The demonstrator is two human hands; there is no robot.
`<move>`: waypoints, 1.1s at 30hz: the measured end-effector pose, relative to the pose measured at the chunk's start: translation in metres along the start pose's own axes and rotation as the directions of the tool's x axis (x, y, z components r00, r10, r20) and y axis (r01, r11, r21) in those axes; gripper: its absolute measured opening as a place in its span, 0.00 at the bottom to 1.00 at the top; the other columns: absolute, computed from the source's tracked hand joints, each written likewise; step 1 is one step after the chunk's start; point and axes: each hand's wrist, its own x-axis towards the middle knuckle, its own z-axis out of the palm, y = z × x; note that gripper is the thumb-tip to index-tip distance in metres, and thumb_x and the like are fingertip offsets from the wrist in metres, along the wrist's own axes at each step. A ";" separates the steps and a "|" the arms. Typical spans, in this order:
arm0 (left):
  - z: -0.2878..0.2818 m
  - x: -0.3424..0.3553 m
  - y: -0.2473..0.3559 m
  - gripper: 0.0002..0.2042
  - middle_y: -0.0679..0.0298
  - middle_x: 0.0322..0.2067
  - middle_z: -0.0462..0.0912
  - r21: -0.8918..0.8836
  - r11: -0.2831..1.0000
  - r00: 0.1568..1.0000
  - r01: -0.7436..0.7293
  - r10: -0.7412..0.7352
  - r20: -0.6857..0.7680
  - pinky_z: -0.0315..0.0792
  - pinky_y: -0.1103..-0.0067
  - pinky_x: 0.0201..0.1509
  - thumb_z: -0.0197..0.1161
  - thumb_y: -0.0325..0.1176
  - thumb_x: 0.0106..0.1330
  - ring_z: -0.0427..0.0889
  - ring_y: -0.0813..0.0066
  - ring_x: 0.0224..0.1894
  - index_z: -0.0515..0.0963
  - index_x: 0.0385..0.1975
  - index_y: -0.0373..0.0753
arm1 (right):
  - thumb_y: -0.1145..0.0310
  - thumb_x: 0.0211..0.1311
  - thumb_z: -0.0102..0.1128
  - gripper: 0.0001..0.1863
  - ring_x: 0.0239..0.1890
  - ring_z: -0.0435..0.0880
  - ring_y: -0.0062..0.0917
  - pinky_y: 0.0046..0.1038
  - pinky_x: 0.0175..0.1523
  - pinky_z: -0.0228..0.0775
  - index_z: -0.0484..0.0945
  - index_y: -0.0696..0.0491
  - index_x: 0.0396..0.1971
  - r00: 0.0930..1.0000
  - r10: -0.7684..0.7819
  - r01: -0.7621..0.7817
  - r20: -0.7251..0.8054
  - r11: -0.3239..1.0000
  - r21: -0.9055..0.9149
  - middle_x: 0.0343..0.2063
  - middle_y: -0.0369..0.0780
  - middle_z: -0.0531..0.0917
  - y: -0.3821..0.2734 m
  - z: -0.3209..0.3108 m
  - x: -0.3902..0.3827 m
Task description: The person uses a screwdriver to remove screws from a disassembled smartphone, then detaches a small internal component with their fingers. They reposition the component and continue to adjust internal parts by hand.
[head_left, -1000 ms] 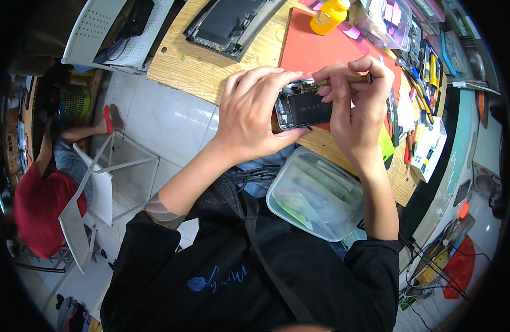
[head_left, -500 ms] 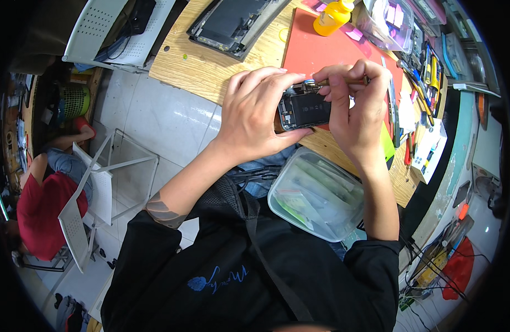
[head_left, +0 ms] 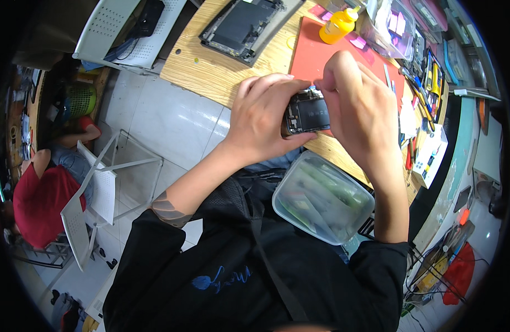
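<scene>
An opened smartphone (head_left: 312, 115), its black battery and inner boards bare, is gripped at its left side by my left hand (head_left: 261, 115). The thumb lies along its near edge and the fingers along the far edge. My right hand (head_left: 361, 108) is closed over the phone's right part, fingertips bunched at its far edge. Its back covers whatever is pinched there. Behind both hands lies a red mat (head_left: 310, 52) on the wooden table. A clear plastic box (head_left: 323, 198) with small bags inside is at my lap, below the phone.
A larger opened device (head_left: 241, 30) lies at the far left of the table (head_left: 197, 66). A yellow bottle (head_left: 337, 27) stands on the mat. Pens and tools (head_left: 424, 97) crowd the right side, near a white box (head_left: 430, 157). Leftward are a folding chair (head_left: 102, 191) and a person in red (head_left: 47, 199).
My right hand has rolled over, knuckles up, now hiding the thin tool that showed in its fingers and more of the phone. The whole view has shifted slightly.
</scene>
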 end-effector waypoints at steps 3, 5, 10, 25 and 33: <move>-0.004 0.001 0.002 0.42 0.62 0.55 0.85 -0.019 1.000 0.999 0.011 -0.010 0.035 0.66 0.63 0.66 0.87 0.47 0.44 0.80 0.59 0.61 0.78 0.62 0.42 | 0.76 0.59 0.74 0.15 0.37 0.87 0.41 0.39 0.41 0.76 0.74 0.55 0.40 0.996 -0.085 0.085 -0.009 0.989 0.125 0.30 0.41 0.84 0.001 -0.004 0.001; -0.006 0.001 0.002 0.42 0.62 0.55 0.85 -0.031 0.999 0.998 0.020 -0.018 0.065 0.66 0.63 0.65 0.86 0.51 0.47 0.80 0.58 0.61 0.78 0.64 0.41 | 0.79 0.59 0.70 0.14 0.40 0.87 0.41 0.40 0.45 0.76 0.75 0.55 0.43 0.998 -0.018 0.022 -0.061 0.998 0.066 0.33 0.41 0.85 0.002 -0.003 0.002; -0.005 0.005 0.000 0.31 0.61 0.53 0.86 -0.048 0.997 0.997 0.066 -0.063 0.046 0.66 0.63 0.64 0.78 0.49 0.62 0.81 0.59 0.59 0.79 0.61 0.39 | 0.77 0.55 0.71 0.22 0.41 0.86 0.41 0.39 0.47 0.77 0.74 0.56 0.50 0.986 -0.101 0.097 -0.133 0.995 -0.030 0.35 0.42 0.85 0.007 -0.004 -0.005; 0.003 0.047 -0.009 0.05 0.62 0.34 0.86 -0.026 0.999 0.995 -0.025 0.027 0.095 0.77 0.67 0.49 0.74 0.27 0.61 0.84 0.59 0.42 0.85 0.34 0.39 | 0.88 0.69 0.61 0.13 0.46 0.93 0.29 0.31 0.52 0.86 0.73 0.60 0.49 0.957 0.250 -0.097 -0.145 0.752 0.652 0.39 0.43 0.88 0.031 0.015 -0.023; 0.011 0.056 0.004 0.04 0.60 0.34 0.84 0.119 0.992 0.997 0.043 -0.051 0.062 0.79 0.64 0.46 0.68 0.29 0.69 0.85 0.57 0.41 0.80 0.36 0.39 | 0.80 0.75 0.58 0.13 0.29 0.73 0.13 0.19 0.36 0.66 0.76 0.59 0.56 0.820 0.517 -0.156 -0.246 0.614 0.774 0.28 0.33 0.78 0.036 -0.005 -0.062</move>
